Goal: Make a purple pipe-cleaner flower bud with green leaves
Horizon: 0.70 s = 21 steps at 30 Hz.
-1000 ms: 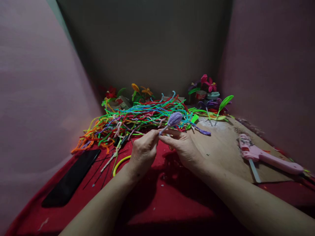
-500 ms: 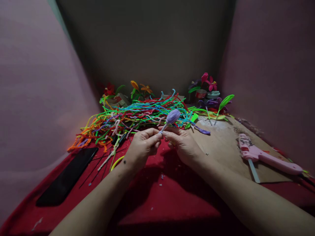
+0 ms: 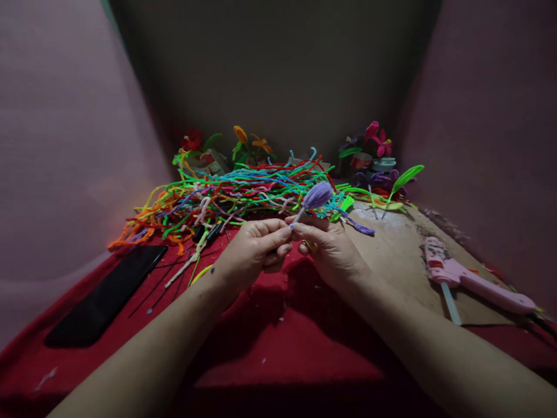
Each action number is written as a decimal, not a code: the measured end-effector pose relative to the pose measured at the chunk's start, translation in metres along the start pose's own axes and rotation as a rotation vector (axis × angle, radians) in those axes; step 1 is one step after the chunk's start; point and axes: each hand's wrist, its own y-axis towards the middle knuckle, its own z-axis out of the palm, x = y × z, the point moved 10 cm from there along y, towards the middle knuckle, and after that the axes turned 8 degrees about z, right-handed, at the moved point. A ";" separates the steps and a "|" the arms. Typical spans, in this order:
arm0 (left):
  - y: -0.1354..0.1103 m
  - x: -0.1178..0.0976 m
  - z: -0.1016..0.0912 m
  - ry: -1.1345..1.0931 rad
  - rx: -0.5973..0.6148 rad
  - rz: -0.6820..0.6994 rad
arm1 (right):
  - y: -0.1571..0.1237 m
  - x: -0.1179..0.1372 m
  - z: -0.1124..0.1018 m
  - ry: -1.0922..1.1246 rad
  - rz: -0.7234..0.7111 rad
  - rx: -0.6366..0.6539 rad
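Observation:
A purple pipe-cleaner flower bud (image 3: 317, 196) on a thin pale-purple stem is held up above the red cloth, its head tilted to the upper right. My left hand (image 3: 262, 247) pinches the lower end of the stem between thumb and forefinger. From the other side, my right hand (image 3: 327, 242) closes on the same stem, its thumb beside the left thumb. Both hands nearly touch at the fingertips. The fingers partly hide the stem's lower end.
Behind my hands lies a heap of coloured pipe cleaners (image 3: 243, 194). A black phone (image 3: 107, 296) rests at left near several dark wires. On the right, a pink glue gun (image 3: 476, 283) lies on a cardboard sheet (image 3: 391, 278). Finished pipe-cleaner flowers (image 3: 378, 139) stand at the back.
The view has shifted slightly. The bud has come up a little and to the right, and both hands have drawn closer together at the stem, still gripping it.

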 end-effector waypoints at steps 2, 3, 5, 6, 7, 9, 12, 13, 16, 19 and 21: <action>-0.001 -0.009 -0.003 0.274 -0.038 0.087 | 0.000 -0.001 -0.004 0.002 0.003 -0.040; -0.002 -0.015 -0.004 0.439 -0.061 0.152 | -0.001 -0.001 -0.006 0.001 -0.001 -0.057; -0.005 -0.028 -0.004 0.791 -0.114 0.326 | -0.001 0.000 -0.008 0.003 -0.013 -0.082; -0.008 -0.034 -0.002 0.964 -0.143 0.428 | -0.002 -0.001 -0.009 0.003 -0.014 -0.089; -0.012 -0.038 0.002 1.121 -0.164 0.529 | -0.002 -0.001 -0.009 0.003 -0.014 -0.096; -0.018 -0.040 0.011 1.341 -0.179 0.694 | -0.003 -0.002 -0.009 0.000 -0.010 -0.106; -0.022 -0.041 0.015 1.379 -0.179 0.807 | -0.003 -0.002 -0.008 -0.024 -0.001 -0.107; -0.023 -0.044 0.013 1.329 -0.194 0.806 | -0.003 -0.003 -0.007 -0.032 0.005 -0.101; -0.017 -0.049 -0.003 1.060 -0.262 0.641 | -0.003 -0.001 0.000 -0.055 0.000 -0.051; -0.010 -0.040 -0.018 0.684 -0.287 0.380 | -0.004 0.004 0.009 -0.083 -0.041 0.024; -0.007 -0.030 -0.020 0.438 -0.266 0.241 | -0.003 0.004 0.011 -0.087 -0.048 0.056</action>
